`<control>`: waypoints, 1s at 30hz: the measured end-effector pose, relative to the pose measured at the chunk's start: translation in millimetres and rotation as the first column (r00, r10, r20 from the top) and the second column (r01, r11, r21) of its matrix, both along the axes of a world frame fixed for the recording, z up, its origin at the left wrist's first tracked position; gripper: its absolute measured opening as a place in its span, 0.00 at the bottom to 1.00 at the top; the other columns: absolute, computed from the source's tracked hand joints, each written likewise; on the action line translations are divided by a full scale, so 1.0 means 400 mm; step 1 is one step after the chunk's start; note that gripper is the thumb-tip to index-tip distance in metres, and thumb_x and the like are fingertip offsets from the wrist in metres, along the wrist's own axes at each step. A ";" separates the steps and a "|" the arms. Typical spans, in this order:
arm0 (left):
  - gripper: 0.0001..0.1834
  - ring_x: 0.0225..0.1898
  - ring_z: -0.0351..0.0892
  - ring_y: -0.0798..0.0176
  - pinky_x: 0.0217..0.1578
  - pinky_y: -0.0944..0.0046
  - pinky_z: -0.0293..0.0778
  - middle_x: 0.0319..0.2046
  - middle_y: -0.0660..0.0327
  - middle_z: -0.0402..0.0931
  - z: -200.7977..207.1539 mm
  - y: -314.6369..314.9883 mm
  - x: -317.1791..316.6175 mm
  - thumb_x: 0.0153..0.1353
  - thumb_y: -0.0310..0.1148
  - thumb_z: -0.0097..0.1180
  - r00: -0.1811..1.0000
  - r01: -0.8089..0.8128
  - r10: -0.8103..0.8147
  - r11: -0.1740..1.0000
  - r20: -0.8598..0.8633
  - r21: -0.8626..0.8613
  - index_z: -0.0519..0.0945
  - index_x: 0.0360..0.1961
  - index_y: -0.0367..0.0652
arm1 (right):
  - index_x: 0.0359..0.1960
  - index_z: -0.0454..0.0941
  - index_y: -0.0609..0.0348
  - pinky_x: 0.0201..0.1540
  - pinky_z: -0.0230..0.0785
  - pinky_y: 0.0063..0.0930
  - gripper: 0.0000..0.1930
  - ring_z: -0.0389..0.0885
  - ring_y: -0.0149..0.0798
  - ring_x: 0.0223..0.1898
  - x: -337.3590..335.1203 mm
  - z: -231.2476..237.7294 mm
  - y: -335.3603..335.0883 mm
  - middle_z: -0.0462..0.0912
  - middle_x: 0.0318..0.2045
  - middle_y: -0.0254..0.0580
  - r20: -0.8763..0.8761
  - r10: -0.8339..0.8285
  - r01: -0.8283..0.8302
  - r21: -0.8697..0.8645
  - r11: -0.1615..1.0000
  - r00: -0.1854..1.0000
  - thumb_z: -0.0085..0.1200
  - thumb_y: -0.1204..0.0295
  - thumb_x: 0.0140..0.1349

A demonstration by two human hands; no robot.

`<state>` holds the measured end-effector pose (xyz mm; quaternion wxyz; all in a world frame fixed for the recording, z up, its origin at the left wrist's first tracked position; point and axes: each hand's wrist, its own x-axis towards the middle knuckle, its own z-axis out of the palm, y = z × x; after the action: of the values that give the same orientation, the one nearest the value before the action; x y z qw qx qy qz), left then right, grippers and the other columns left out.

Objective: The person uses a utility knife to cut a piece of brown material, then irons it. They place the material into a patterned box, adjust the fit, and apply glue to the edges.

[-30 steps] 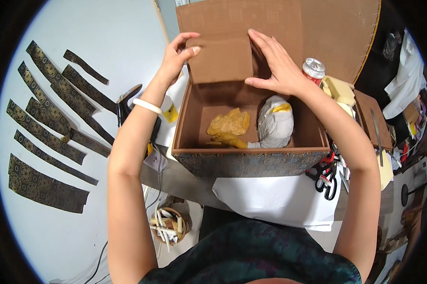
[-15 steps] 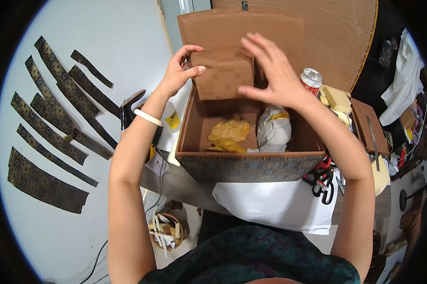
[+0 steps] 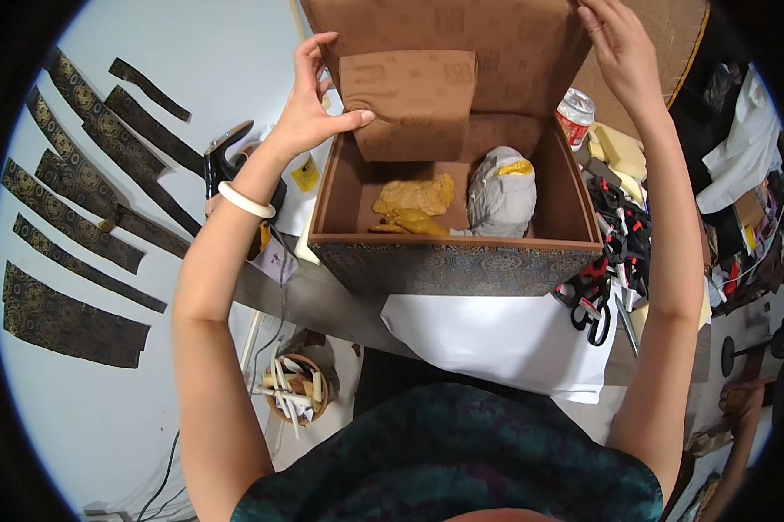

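A box [image 3: 461, 268] with a dark patterned outside and a brown lining stands in front of me, its brown lid [image 3: 531, 52] raised. My left hand [image 3: 309, 104] is at the lid's left edge. Its thumb presses on a smaller brown fabric-covered panel [image 3: 413, 104] upright inside the box, its other fingers partly hidden near the lid's edge. Far right, my right hand [image 3: 618, 43] grips the lid's upper right edge. Inside the box lie a crumpled yellow bundle [image 3: 416, 193] and a grey-white wrapped bundle [image 3: 501, 196] showing some yellow.
Black and red clamps [image 3: 616, 235], scissors [image 3: 593, 320], a drink can [image 3: 574, 117] and yellow foam blocks [image 3: 620, 152] crowd the right side. White paper [image 3: 496, 344] lies before the box. Patterned strips [image 3: 74, 313] hang on the left wall above a waste bin [image 3: 298, 396].
My right hand has moved up and right from beside the panel to the lid's right edge. The lid appears nearer and more upright. My left hand stays by the panel; the view has shifted.
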<state>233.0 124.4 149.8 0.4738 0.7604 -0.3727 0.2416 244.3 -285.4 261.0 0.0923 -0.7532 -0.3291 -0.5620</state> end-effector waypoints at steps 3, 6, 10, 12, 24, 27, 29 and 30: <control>0.70 0.76 0.56 0.47 0.75 0.44 0.60 0.72 0.45 0.55 -0.024 0.001 -0.036 0.50 0.25 0.74 0.997 -0.030 0.025 0.997 0.072 0.068 0.28 0.79 0.55 | 0.43 0.84 0.63 0.48 0.73 0.35 0.08 0.81 0.46 0.42 -0.039 -0.002 0.013 0.84 0.37 0.44 0.074 0.084 -0.089 0.065 0.994 0.994 0.64 0.80 0.62; 0.81 0.78 0.53 0.44 0.75 0.41 0.59 0.75 0.41 0.50 -0.049 0.008 -0.058 0.49 0.26 0.75 0.994 -0.038 0.027 0.994 0.106 0.101 0.10 0.76 0.58 | 0.42 0.84 0.63 0.46 0.71 0.33 0.08 0.80 0.43 0.39 -0.112 -0.015 0.037 0.82 0.34 0.43 0.007 0.070 -0.070 0.125 0.990 0.998 0.66 0.81 0.60; 0.86 0.79 0.50 0.42 0.77 0.39 0.53 0.77 0.40 0.46 -0.077 0.005 -0.085 0.45 0.31 0.80 0.989 -0.114 0.103 0.988 0.106 0.108 0.08 0.74 0.56 | 0.42 0.85 0.64 0.41 0.70 0.28 0.09 0.78 0.37 0.35 -0.150 -0.050 0.026 0.80 0.30 0.41 -0.028 0.121 -0.115 0.159 0.980 0.992 0.66 0.82 0.59; 0.88 0.79 0.50 0.41 0.78 0.40 0.51 0.77 0.40 0.46 -0.089 -0.003 -0.088 0.42 0.33 0.81 0.983 -0.152 0.137 0.980 0.119 0.130 0.07 0.74 0.54 | 0.49 0.84 0.60 0.47 0.70 0.29 0.13 0.77 0.36 0.42 -0.173 -0.061 -0.009 0.81 0.39 0.38 -0.102 0.084 -0.075 0.093 0.993 0.991 0.67 0.74 0.63; 0.90 0.79 0.48 0.40 0.77 0.40 0.52 0.78 0.42 0.42 -0.096 0.007 -0.096 0.38 0.34 0.83 0.974 -0.208 0.185 0.960 0.134 0.188 0.09 0.74 0.48 | 0.37 0.78 0.55 0.47 0.76 0.30 0.09 0.80 0.36 0.46 -0.194 -0.241 0.200 0.77 0.41 0.35 -0.067 0.470 -0.435 -0.510 0.742 0.880 0.58 0.71 0.53; 0.86 0.80 0.45 0.42 0.77 0.37 0.51 0.79 0.46 0.40 -0.102 0.006 -0.094 0.40 0.30 0.82 0.979 -0.182 0.160 0.966 0.130 0.184 0.15 0.76 0.55 | 0.42 0.78 0.53 0.65 0.69 0.36 0.12 0.76 0.37 0.56 -0.120 -0.285 0.254 0.77 0.51 0.34 0.021 0.504 -0.324 -0.743 0.586 0.863 0.58 0.69 0.56; 0.88 0.79 0.47 0.41 0.77 0.39 0.52 0.78 0.43 0.42 -0.103 0.007 -0.090 0.38 0.32 0.83 0.979 -0.173 0.147 0.966 0.142 0.191 0.13 0.76 0.50 | 0.46 0.77 0.52 0.73 0.62 0.41 0.14 0.74 0.38 0.61 -0.089 -0.313 0.280 0.77 0.56 0.34 0.048 0.523 -0.274 -0.809 0.520 0.851 0.57 0.67 0.57; 0.89 0.79 0.49 0.41 0.77 0.40 0.52 0.77 0.42 0.43 -0.103 0.011 -0.085 0.37 0.33 0.83 0.979 -0.169 0.142 0.966 0.147 0.195 0.12 0.76 0.47 | 0.48 0.76 0.52 0.75 0.61 0.44 0.16 0.73 0.38 0.62 -0.080 -0.322 0.287 0.76 0.57 0.34 0.038 0.498 -0.269 -0.805 0.529 0.866 0.57 0.67 0.58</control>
<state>199.2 128.7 108.7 0.3462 0.8147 -0.3653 0.2880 212.4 -170.8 132.4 -0.1642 -0.5431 -0.7064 -0.4231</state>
